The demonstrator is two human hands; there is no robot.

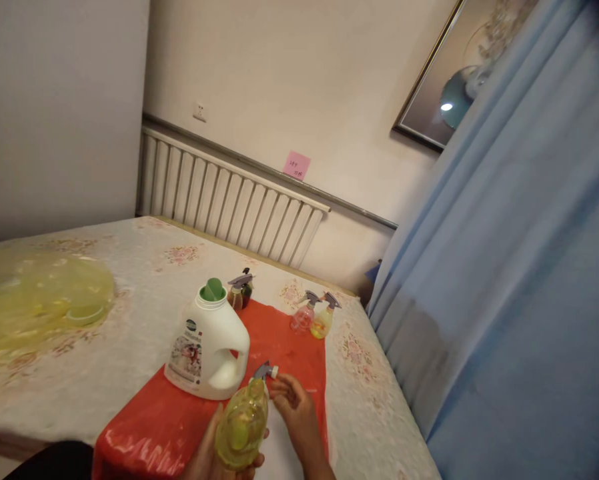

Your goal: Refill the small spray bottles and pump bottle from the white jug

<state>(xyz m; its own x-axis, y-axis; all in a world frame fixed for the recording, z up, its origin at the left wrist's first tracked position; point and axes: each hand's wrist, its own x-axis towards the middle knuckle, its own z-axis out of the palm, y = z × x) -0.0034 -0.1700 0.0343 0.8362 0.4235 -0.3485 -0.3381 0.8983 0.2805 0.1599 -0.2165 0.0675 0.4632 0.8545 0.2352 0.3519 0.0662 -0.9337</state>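
My left hand [207, 443] is closed around a yellow transparent spray bottle [242, 427], tilted with its neck up and to the right. A grey trigger head with a white nozzle [273, 371] shows at the top of its neck. Beside the nozzle is my right hand [295, 410], fingers bent and somewhat apart; I cannot tell whether they touch it. Just behind the bottle stands a large white detergent jug [212, 347] with a green cap [212, 291] sitting in its mouth. Both stand over a red plastic sheet [279, 340].
Farther back stand a pink spray bottle [303, 319], a yellow-green one [323, 321] and dark spray bottles [242, 293] behind the jug. A yellow transparent basin-like object [39, 300] lies at left on the floral tablecloth [139, 320]. A blue curtain [509, 267] hangs at right.
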